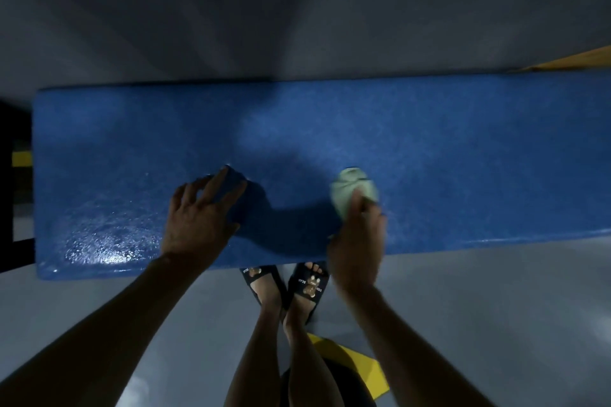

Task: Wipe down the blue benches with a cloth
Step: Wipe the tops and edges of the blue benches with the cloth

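Grey floor [496,324] and a dim grey wall [297,10] framed one blue bench [463,142], which ran across the view from its left end to beyond the right edge.

Far left: the bench's near-left corner was glossy with a wet sheen [105,241], so that stretch looked already wiped. The middle and right looked duller.

Left hand [198,211]: flat on the bench top, fingers spread and fairly straight, palm down. A dark blue shape sat under the fingertips; whether it was a second cloth or only shadow could not be told. Judged role: bracing the body.

Centre, below the bench edge: two feet in dark slippers [307,287], with a yellow floor marking [360,370] behind them.

Right hand [358,231]: fingers curled round a bunched pale green cloth [350,188], which was pressed to the bench top near the front half, just right of centre.

Judgement on technique: the step in hand was the wiping stroke over the middle section. Best done with overlapping passes, working rightward from the wet area so no dull strip is missed. Opening the wad flatter would cover more surface per pass. The back edge and front lip need their own strokes. Even pressure preferred, and the left hand should shift along as the wipe advances.
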The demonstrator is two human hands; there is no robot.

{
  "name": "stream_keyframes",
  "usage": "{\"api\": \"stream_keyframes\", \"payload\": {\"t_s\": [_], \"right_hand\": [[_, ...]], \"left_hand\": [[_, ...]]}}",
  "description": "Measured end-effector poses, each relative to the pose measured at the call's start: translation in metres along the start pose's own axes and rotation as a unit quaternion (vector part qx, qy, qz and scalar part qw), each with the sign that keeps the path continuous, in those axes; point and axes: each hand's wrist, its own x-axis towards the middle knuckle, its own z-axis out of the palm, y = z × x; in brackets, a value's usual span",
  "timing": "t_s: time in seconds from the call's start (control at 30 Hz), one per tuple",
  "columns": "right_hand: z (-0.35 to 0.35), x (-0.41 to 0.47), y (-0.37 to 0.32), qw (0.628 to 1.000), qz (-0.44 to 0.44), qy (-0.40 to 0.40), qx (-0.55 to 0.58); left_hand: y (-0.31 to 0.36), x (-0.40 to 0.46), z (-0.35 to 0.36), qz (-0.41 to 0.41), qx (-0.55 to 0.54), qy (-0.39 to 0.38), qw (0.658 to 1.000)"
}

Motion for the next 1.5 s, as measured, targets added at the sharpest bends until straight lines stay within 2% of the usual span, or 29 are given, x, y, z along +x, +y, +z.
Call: {"api": "stream_keyframes", "payload": {"t_s": [0.1,0.17,0.27,0.37,0.47,0.57,0.67,0.8,0.93,1.03,1.13,1.2,1.33,1.43,1.5], "right_hand": [[0.021,-0.030,-0.029,0.985,-0.165,-0.037,-0.024],[0.019,-0.025,-0.018,0.964,-0.255,-0.065,-0.047],[0.001,-0.003,0.031,0.945,-0.310,-0.069,-0.082],[-0.024,0.017,0.090,0.966,-0.224,-0.032,-0.122],[-0.040,0.016,0.125,0.989,-0.114,-0.003,-0.097],[-0.032,0.003,0.115,0.998,-0.017,0.011,-0.057],[-0.008,-0.016,0.067,0.998,0.056,0.023,0.002],[0.017,-0.040,0.005,0.999,0.023,0.009,0.021],[0.036,-0.062,-0.044,0.994,-0.109,-0.027,0.010],[0.037,-0.062,-0.044,0.984,-0.166,-0.061,-0.009],[0.019,-0.048,-0.007,0.973,-0.202,-0.081,-0.076],[0.003,-0.043,0.029,0.978,-0.172,-0.053,-0.108],[-0.021,-0.041,0.076,0.996,0.013,-0.010,-0.086],[-0.002,-0.047,0.044,0.995,0.086,0.002,-0.054],[0.021,-0.057,0.002,0.995,0.098,0.017,-0.022]], "left_hand": [[0.002,0.004,0.001,-0.013,0.000,0.000,1.000],[0.001,0.005,0.003,-0.012,0.010,-0.003,1.000],[-0.002,0.004,0.008,-0.012,0.013,-0.002,1.000],[-0.001,0.004,0.011,-0.018,0.008,0.006,1.000],[-0.001,0.004,0.013,-0.021,0.008,0.007,1.000],[-0.002,0.004,0.014,-0.021,0.006,0.004,1.000],[-0.002,0.004,0.016,-0.015,0.005,0.009,1.000],[-0.011,0.004,0.021,0.006,-0.004,0.029,1.000],[-0.020,0.000,0.025,0.032,-0.021,0.052,0.998],[-0.031,-0.004,0.020,0.066,-0.047,0.085,0.993],[-0.053,-0.013,0.012,0.096,-0.049,0.109,0.988],[-0.073,-0.022,0.009,0.089,-0.049,0.115,0.988],[-0.107,-0.040,0.010,0.068,-0.039,0.081,0.994],[-0.119,-0.050,0.016,0.056,-0.038,0.053,0.996],[-0.123,-0.052,0.019,0.056,-0.041,0.050,0.996]]}}
